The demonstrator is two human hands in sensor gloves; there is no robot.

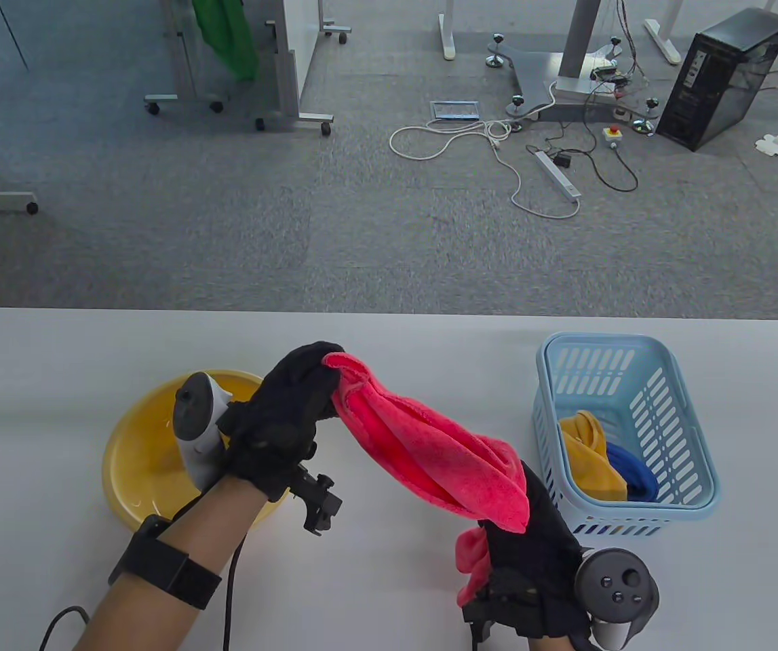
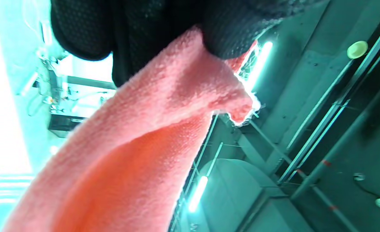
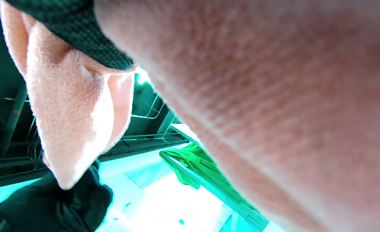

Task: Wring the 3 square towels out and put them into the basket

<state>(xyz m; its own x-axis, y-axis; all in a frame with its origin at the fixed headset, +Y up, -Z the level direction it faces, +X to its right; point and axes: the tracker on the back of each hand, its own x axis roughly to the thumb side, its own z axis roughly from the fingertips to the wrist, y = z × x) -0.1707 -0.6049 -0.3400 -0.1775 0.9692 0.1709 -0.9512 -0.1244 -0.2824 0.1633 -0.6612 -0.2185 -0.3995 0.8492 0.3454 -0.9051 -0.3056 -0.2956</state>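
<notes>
Pink towel [image 1: 429,447] is off the table, stretched in the air between your two hands above the worktop's near middle, running from upper left down to lower right in the table view. Your left hand [image 1: 280,420] grips its far end, fingers curled round the cloth, just beside the yellow basin [image 1: 132,468]; the left wrist view shows black gloved fingers [image 2: 228,29] clamped over a bunched corner of the towel [image 2: 138,135]. Your right hand [image 1: 531,563] grips the near end close to the worktop's near edge, with a short tail of cloth hanging below the fist. In the right wrist view the towel [image 3: 70,122] fills most of the picture, a gloved finger [image 3: 80,35] pressed across it. The cloth between the hands looks folded lengthwise into a loose roll; how tightly it is twisted you cannot tell. Yellow basin sits toward the worktop's left, partly hidden behind your left forearm. Light blue basket [image 1: 667,407] stands toward the right side of the worktop, well apart from the basin. Inside it lie a yellow towel [image 1: 589,454] and a blue towel [image 1: 633,471], touching each other against the basket's near wall.
</notes>
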